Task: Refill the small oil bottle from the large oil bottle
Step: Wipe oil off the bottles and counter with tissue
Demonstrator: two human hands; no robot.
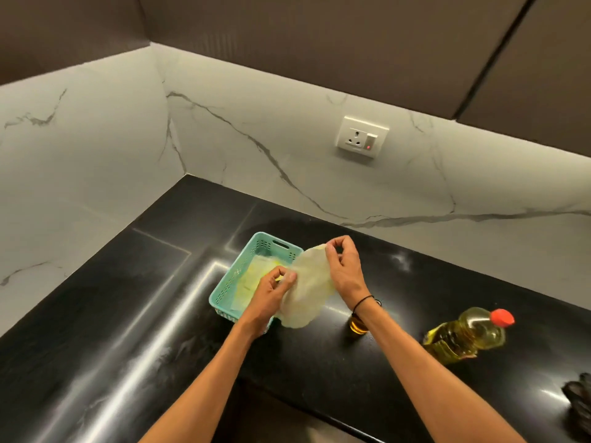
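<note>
Head view: left hand [275, 284] and right hand [343, 266] pinch a pale cloth [307, 289]; large oil bottle [467, 335] label unreadable.

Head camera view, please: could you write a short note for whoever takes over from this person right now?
Left hand: pinches the lower edge of a pale cloth above the teal basket.
Right hand: pinches the cloth's upper edge.
Large oil bottle: on the black counter to the right, red cap on, about full.
Small oil bottle: on the counter, mostly hidden behind the right forearm; some oil shows at its base.
Done: no sign of pouring yet; the large bottle is capped.
Left: put the cloth down, uncap both bottles, pour from large to small, recap.
</note>
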